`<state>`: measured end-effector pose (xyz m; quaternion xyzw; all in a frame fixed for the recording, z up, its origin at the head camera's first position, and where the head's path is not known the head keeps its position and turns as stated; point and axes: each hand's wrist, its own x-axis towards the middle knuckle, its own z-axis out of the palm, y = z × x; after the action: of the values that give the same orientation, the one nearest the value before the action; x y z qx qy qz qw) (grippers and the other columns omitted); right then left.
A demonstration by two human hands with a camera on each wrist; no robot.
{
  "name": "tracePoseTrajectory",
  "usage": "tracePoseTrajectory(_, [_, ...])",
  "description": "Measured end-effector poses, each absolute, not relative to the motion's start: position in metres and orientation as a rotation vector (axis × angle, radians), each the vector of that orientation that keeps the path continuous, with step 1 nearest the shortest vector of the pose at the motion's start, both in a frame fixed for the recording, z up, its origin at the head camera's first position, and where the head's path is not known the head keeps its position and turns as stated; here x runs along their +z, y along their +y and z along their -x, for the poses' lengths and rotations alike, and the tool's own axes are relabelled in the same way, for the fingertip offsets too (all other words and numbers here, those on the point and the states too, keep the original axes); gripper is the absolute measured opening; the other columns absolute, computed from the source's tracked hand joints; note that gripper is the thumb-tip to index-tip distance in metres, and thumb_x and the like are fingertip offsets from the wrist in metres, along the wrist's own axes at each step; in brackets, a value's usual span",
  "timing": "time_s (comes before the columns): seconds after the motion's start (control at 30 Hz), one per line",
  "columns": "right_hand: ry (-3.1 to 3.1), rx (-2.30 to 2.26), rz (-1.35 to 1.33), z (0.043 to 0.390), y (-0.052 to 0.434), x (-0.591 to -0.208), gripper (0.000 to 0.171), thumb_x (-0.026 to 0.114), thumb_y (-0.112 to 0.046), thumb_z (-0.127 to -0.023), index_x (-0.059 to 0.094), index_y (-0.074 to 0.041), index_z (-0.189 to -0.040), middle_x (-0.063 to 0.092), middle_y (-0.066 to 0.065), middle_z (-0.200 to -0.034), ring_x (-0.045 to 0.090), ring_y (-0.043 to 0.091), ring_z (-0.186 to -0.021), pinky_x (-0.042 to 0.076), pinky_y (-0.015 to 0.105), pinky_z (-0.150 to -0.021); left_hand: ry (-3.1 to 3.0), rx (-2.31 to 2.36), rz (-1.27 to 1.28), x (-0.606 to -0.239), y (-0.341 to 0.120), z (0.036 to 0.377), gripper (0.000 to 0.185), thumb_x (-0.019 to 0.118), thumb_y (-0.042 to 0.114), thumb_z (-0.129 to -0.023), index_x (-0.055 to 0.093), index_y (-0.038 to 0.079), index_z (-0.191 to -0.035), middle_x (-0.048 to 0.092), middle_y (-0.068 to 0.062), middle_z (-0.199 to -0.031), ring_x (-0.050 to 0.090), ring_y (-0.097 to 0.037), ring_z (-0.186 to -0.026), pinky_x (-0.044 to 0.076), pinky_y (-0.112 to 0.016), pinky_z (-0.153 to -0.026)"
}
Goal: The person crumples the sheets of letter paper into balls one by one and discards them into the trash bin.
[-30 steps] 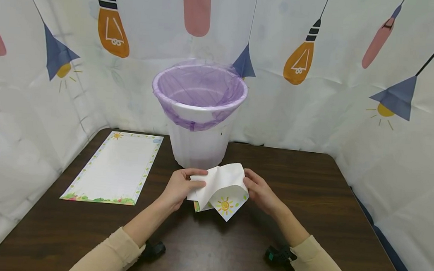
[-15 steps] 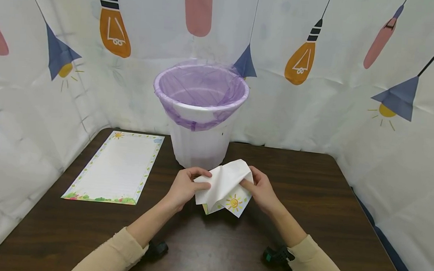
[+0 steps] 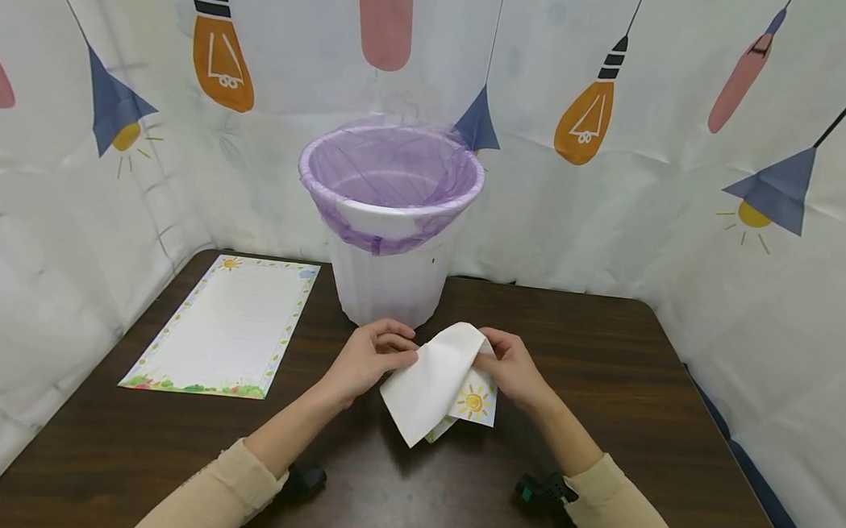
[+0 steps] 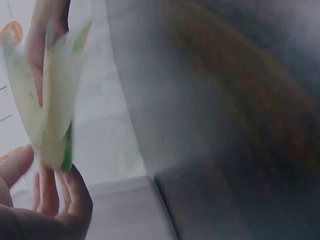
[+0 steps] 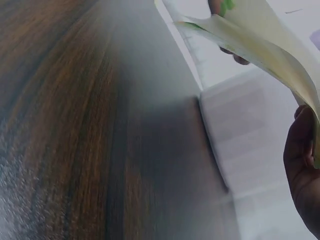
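Hanging behind the dark table (image 3: pixel 648 391), a white cloth (image 3: pixel 614 227) shows printed lamps. On the far side stands a white bin (image 3: pixel 393 282) with a purple bag (image 3: pixel 349 223) over its rim. At left lies a flat sheet (image 3: pixel 226 325). Near the bin, in the middle, is the folded paper (image 3: pixel 430 386). The right hand (image 3: pixel 521 375) pinches its right side between thumb and fingers. The left hand (image 3: pixel 366 365), fingers partly bent, is touching its left edge; whether it grips, I cannot tell.

Bin (image 3: pixel 391 277) just beyond the paper (image 3: pixel 428 384), room rightward
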<state>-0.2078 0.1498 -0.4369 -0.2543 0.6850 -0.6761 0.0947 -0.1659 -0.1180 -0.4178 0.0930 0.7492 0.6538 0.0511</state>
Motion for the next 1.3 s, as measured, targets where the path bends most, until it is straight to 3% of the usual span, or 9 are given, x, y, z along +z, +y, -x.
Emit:
tracePoseTrajectory(0.43, [1.967, -1.979, 0.845, 0.2052, 0.1444, -0.4341, 0.02, 0.06, 0.005, -0.098, 0.065, 0.014, -0.116, 0.071, 0.01, -0.092, 0.069, 0.02, -0.064, 0.058, 0.03, -0.057, 2.242, 1.883, -0.456, -0.4109, -0.1225, 0.167, 0.03, 0.079, 0.006, -0.09, 0.073, 0.0, -0.119, 0.071, -0.008, -0.09, 0.066, -0.021, -0.081, 0.057, -0.034, -0.072])
tracePoseTrajectory(0.67, [2.038, -1.995, 0.73, 0.2052, 0.1435, -0.4284, 0.023, 0.067, 0.002, -0.096, 0.07, 0.005, -0.119, 0.071, 0.011, -0.094, 0.069, 0.019, -0.061, 0.057, 0.028, -0.055, 2.187, 1.854, -0.586, -0.4103, -0.1225, 0.168, 0.032, 0.073, -0.001, -0.092, 0.068, -0.006, -0.123, 0.067, -0.01, -0.084, 0.065, -0.02, -0.07, 0.059, -0.053, -0.065])
tracePoseTrajectory(0.83, [2.045, -2.031, 0.641, 0.2064, 0.1437, -0.4274, 0.021, 0.073, -0.001, -0.093, 0.07, 0.003, -0.113, 0.07, 0.011, -0.094, 0.068, 0.018, -0.063, 0.057, 0.027, -0.055, 2.194, 1.906, -0.56, -0.4144, -0.1218, 0.1689, 0.027, 0.072, -0.002, -0.092, 0.069, -0.004, -0.119, 0.067, -0.012, -0.084, 0.066, -0.022, -0.074, 0.06, -0.044, -0.066])
tracePoseTrajectory(1.03, [1.947, -2.063, 0.62, 0.2063, 0.1459, -0.4299, 0.019, 0.067, 0.001, -0.096, 0.07, -0.011, -0.111, 0.07, 0.008, -0.093, 0.07, 0.018, -0.071, 0.059, 0.029, -0.06, 2.199, 2.087, -0.425, -0.4184, -0.1217, 0.17, 0.029, 0.074, -0.003, -0.09, 0.071, -0.007, -0.119, 0.07, -0.014, -0.087, 0.066, -0.022, -0.08, 0.057, -0.037, -0.074])
tracePoseTrajectory(1.2, [1.891, -2.072, 0.668, 0.2046, 0.1466, -0.4336, 0.025, 0.061, 0.006, -0.097, 0.064, 0.0, -0.121, 0.071, 0.007, -0.098, 0.07, 0.018, -0.081, 0.06, 0.031, -0.067, 2.059, 2.257, -0.317, -0.419, -0.1189, 0.1711, 0.032, 0.071, -0.007, -0.091, 0.07, -0.01, -0.122, 0.071, -0.012, -0.092, 0.068, -0.021, -0.085, 0.058, -0.037, -0.077])
tracePoseTrajectory(1.3, [1.896, -2.114, 0.7, 0.2051, 0.146, -0.436, 0.03, 0.06, 0.008, -0.097, 0.068, -0.005, -0.122, 0.071, 0.005, -0.101, 0.069, 0.017, -0.083, 0.059, 0.029, -0.069, 1.959, 2.323, -0.267, -0.4193, -0.1159, 0.1706, 0.031, 0.068, -0.009, -0.09, 0.068, -0.013, -0.121, 0.073, -0.01, -0.096, 0.069, -0.02, -0.086, 0.059, -0.037, -0.077])
